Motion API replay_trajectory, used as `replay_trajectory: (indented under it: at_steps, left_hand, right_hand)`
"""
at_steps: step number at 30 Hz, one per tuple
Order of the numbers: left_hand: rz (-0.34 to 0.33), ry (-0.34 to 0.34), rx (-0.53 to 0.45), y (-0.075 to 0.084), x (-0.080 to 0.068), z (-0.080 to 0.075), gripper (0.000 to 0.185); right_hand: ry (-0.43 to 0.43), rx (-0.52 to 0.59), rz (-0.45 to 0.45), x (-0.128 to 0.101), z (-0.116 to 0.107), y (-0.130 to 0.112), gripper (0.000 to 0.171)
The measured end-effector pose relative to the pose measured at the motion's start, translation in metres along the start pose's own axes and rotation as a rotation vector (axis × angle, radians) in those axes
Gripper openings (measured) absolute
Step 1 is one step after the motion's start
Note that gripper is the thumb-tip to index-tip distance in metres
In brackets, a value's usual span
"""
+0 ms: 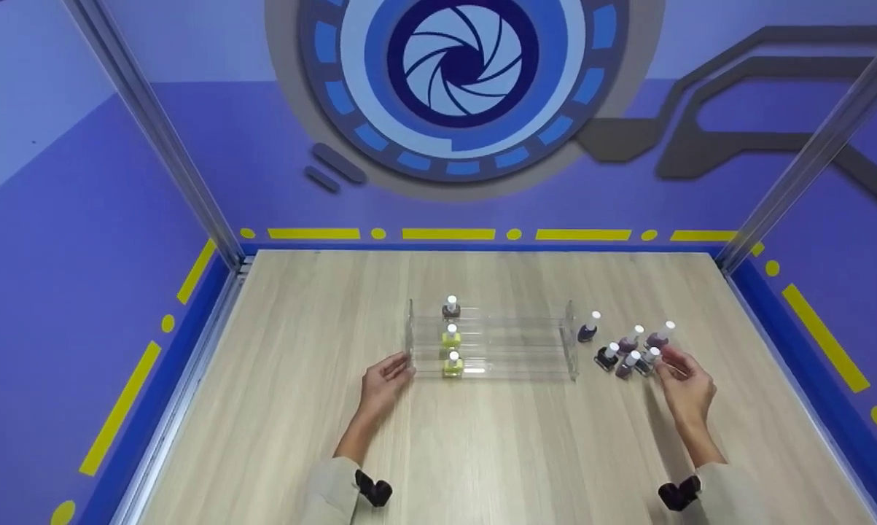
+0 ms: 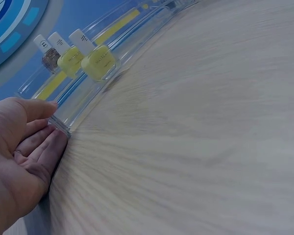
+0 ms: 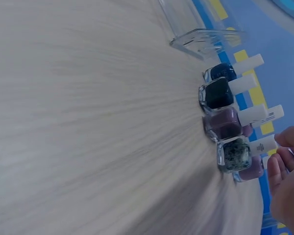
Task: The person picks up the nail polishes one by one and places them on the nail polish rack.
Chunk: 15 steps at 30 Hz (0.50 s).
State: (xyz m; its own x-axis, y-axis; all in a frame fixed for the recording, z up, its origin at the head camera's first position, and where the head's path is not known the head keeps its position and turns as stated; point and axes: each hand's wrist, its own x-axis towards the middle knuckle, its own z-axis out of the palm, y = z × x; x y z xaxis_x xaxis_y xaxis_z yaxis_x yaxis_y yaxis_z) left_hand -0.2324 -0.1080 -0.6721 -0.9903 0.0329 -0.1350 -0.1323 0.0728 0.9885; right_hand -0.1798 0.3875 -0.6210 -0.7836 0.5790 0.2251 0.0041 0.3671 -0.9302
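Observation:
A clear stepped acrylic rack (image 1: 515, 343) lies mid-table with three nail polish bottles at its left end: a glittery one (image 1: 450, 308) at the back and two yellow ones (image 1: 451, 337) in front. My left hand (image 1: 402, 368) rests with straight fingers against the rack's left front corner (image 2: 59, 125), near the yellow bottles (image 2: 99, 62). To the right of the rack stand several dark and mauve bottles (image 1: 608, 356). My right hand (image 1: 668, 361) reaches into this group. Its thumb and fingers (image 3: 279, 169) pinch the white cap of a speckled bottle (image 3: 235, 155), which stands on the table.
The wooden table (image 1: 482, 452) is walled in blue at the back and sides, with metal posts (image 1: 154, 131) at both rear corners. In the right wrist view, navy, black and mauve bottles (image 3: 218, 93) line up between the speckled bottle and the rack's right end (image 3: 206, 41).

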Motion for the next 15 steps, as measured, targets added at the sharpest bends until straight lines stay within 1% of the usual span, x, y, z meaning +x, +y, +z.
replay_trajectory:
  at_steps: [2, 5, 10, 15]
  left_hand:
    - [-0.018, 0.002, -0.018, 0.000, -0.001, 0.000, 0.047]
    - [-0.019, 0.000, -0.034, 0.000, -0.002, 0.000, 0.047]
    - [0.000, -0.012, -0.042, 0.000, -0.002, -0.001, 0.046]
    - [0.007, -0.015, -0.043, 0.000, -0.001, -0.001, 0.045]
  right_hand:
    - [-0.003, -0.006, 0.010, 0.001, 0.002, 0.002, 0.029]
    - [-0.014, -0.017, 0.023, 0.003, 0.005, 0.002, 0.030]
    - [-0.029, -0.043, 0.021, 0.008, 0.009, 0.003, 0.029]
    - [-0.051, -0.040, 0.049, 0.012, 0.009, 0.004, 0.027]
